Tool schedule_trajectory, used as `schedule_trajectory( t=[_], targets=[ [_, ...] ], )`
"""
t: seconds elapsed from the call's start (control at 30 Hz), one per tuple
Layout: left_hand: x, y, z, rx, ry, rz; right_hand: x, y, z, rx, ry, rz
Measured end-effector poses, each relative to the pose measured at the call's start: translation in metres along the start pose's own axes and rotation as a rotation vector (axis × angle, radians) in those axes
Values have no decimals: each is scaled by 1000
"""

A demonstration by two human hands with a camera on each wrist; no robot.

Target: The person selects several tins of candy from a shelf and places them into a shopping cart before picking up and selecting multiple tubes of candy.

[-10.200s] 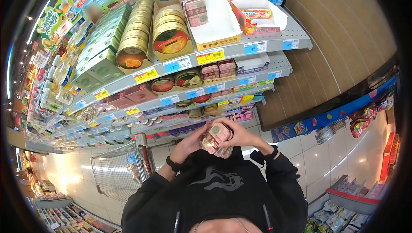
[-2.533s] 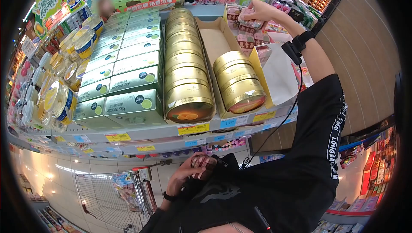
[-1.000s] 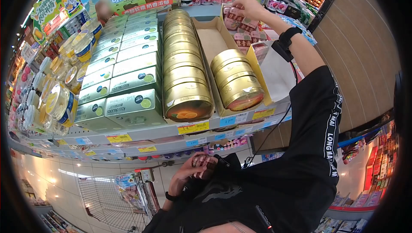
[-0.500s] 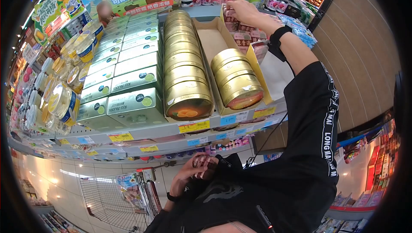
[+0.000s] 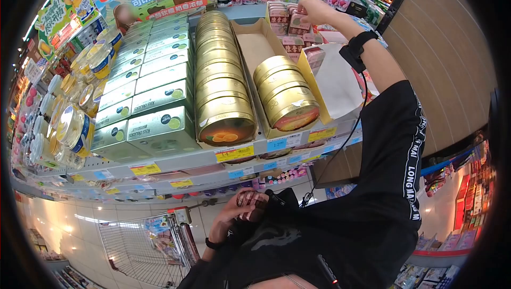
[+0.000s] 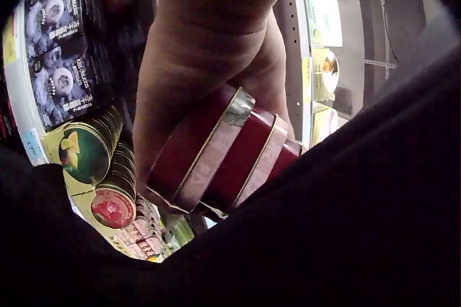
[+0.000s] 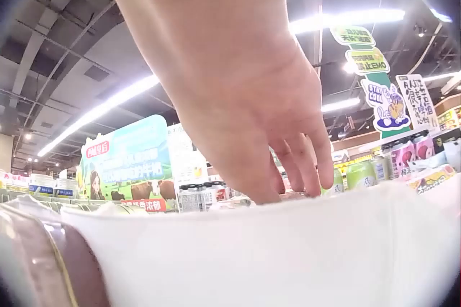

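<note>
My left hand (image 5: 234, 210) is held low before the black sweatshirt, fingers curled round small tins. The left wrist view shows two stacked dark red tins (image 6: 209, 150) with pink bands in that grip. At the back of the top shelf, my right hand (image 5: 318, 13) pinches a pink tin (image 5: 299, 24) from above, beside other upright pink tins (image 5: 278, 16) in a cardboard box. More pink tins (image 5: 291, 44) lie in front of them. In the right wrist view a white flap (image 7: 238, 256) hides the fingertips and most of the tin.
Gold round tins (image 5: 226, 95) stand in rows left of the pink ones, then green boxes (image 5: 159, 126) and clear tubs (image 5: 72, 129). A white-lined box (image 5: 340, 89) lies under the right forearm. A shopping cart (image 5: 141, 246) stands at lower left. A cable (image 5: 340, 153) hangs from the right wrist.
Ten seconds ago both hands held pink tins at the chest. Since then the right hand has reached to the back shelf; in the last half second it shifted right with the pinched tin. Left hand stays.
</note>
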State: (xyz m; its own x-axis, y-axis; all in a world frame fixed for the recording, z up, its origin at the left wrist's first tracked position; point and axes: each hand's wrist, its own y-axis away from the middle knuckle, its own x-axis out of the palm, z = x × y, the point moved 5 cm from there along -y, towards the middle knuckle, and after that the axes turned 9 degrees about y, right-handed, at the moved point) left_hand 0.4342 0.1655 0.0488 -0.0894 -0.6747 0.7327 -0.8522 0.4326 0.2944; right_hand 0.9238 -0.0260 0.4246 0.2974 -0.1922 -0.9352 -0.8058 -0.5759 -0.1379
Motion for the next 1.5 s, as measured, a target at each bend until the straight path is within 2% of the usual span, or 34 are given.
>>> schedule_trajectory(
  t=[0.1,0.17,0.27,0.37,0.5,0.6,0.63,0.7,0.73,0.77,0.83,0.87,0.9,0.97,1.03,1.1,1.17,1.23,1.27,1.3,1.37,1.5],
  targets=[
    [-3,-4,2,2,-79,16,4,7,3,-32,51,-117],
    [-1,-3,-1,-9,-83,16,3,8,4,-16,41,-107],
    [5,-3,-1,-21,-80,12,14,11,6,30,-33,141],
    [8,-2,-1,-14,-74,9,25,10,10,-14,130,164],
    [4,1,2,1,-101,3,14,2,-5,0,27,75],
    [3,3,2,15,-81,-1,-8,2,-20,10,-226,-127],
    [4,4,2,13,-79,-3,-6,2,-21,9,-228,-125],
    [7,5,-2,27,-98,-7,-9,5,-33,169,-753,-217],
    [8,5,-2,27,-97,-7,-9,3,-31,170,-891,-169],
    [8,5,-1,13,-75,-11,-11,5,-31,169,-890,-167],
    [7,5,1,-3,-54,-17,-24,21,-21,147,-1176,-181],
    [5,4,2,5,-70,-9,-25,26,-19,239,-1232,-161],
    [4,4,1,14,-89,0,-24,28,-19,242,-1235,-165],
    [9,6,-2,-1,-78,-3,-18,33,-20,291,-1066,-54],
    [8,5,-3,-15,-70,-4,-10,33,-25,227,-968,-56],
    [4,3,3,-18,-53,5,-5,21,-19,5,-73,-47],
    [5,3,3,-10,-67,11,0,24,-16,24,-67,-43],
    [5,4,3,-1,-82,15,-4,27,-4,-69,64,-163],
    [3,3,4,-1,-85,21,-3,23,-5,2,14,-108],
    [3,2,6,1,-85,27,-3,21,-4,4,14,-109],
    [3,2,7,-3,-76,30,3,17,-5,43,2,19],
    [10,7,0,2,-78,5,20,8,-9,15,-54,19]
  ],
)
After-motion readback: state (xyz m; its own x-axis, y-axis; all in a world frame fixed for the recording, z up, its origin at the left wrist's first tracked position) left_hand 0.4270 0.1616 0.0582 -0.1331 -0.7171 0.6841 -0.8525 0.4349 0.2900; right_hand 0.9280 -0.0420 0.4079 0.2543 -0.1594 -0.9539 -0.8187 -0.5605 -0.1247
